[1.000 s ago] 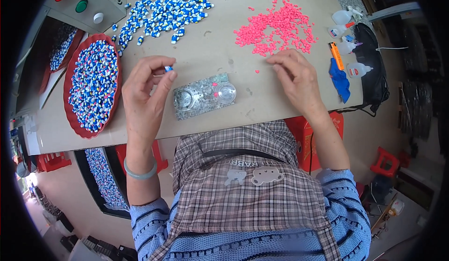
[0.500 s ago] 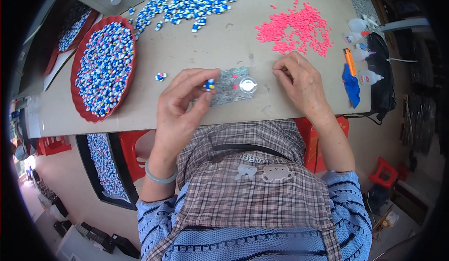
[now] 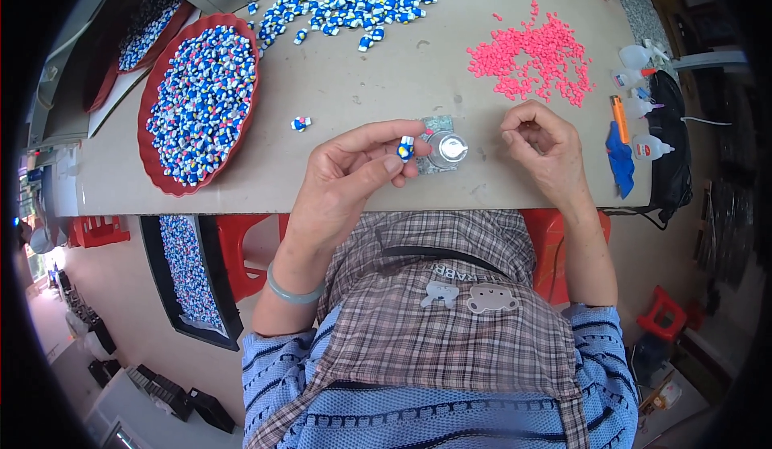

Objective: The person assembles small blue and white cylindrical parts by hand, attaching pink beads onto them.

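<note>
My left hand (image 3: 346, 172) pinches a small blue-and-white figurine (image 3: 406, 148) with a yellow spot between thumb and forefinger. Its fingers partly cover a grey speckled slab (image 3: 438, 121) lying on the table. On that slab stands a small round clear dish (image 3: 448, 150) with a bright, shiny middle, and a bit of pink shows beside it. To the right of the dish, my right hand (image 3: 547, 147) is raised with thumb and forefinger curled together; anything between them is too small or hidden to make out.
Loose pink pieces (image 3: 555, 55) lie at the back right, and blue-and-white figurines (image 3: 346, 3) at the back. A red scalloped tray (image 3: 149, 155) full of figurines stands left, with a single figurine (image 3: 300, 123) nearby. Glue bottles (image 3: 650, 147), an orange cutter (image 3: 618, 118) and a blue cloth (image 3: 619, 164) lie right.
My left hand has moved right with the figurine and covers more of the slab near the dish. My right hand's fingers have curled in more. The whole view has shifted somewhat.
</note>
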`<action>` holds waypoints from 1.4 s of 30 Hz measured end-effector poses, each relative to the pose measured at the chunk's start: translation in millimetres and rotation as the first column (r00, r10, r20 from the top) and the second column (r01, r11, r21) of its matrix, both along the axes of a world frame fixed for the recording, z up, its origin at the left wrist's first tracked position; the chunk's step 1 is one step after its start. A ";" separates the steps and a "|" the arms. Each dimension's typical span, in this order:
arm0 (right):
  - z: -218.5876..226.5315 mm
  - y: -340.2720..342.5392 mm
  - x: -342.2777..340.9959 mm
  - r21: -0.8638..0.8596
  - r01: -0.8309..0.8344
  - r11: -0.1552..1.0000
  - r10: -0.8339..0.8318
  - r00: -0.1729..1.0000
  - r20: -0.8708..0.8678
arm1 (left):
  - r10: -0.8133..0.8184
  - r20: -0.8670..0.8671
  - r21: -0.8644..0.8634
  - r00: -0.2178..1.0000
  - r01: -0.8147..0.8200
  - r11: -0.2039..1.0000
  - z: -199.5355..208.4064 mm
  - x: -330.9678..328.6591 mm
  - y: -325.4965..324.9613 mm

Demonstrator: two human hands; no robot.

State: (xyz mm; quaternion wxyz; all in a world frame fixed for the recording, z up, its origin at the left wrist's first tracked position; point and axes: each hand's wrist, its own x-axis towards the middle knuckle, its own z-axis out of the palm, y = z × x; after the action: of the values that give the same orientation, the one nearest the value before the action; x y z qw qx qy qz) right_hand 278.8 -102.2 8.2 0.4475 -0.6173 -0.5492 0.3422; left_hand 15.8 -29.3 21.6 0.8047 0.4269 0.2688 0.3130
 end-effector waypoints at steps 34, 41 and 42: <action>32.9 12.3 -26.4 -0.191 -0.164 0.968 0.088 0.931 -0.355 | 0.069 -0.031 0.070 0.997 -0.067 0.995 -4.3 6.3 -4.8; 37.7 11.2 -32.5 -0.199 -0.128 0.972 0.075 0.964 -0.254 | 0.027 -0.062 0.055 0.998 -0.024 0.998 -1.0 3.1 -4.8; 39.2 11.0 -33.6 -0.201 -0.113 0.973 0.071 0.977 -0.203 | 0.030 -0.058 0.072 0.998 -0.026 0.997 -2.0 3.1 -5.1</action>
State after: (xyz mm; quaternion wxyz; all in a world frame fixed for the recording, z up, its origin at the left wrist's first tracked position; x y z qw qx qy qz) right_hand 245.3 -91.2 47.4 0.4145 -0.5987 -0.4915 0.4776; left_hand 18.9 -34.3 19.6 0.7762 0.4606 0.2872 0.3208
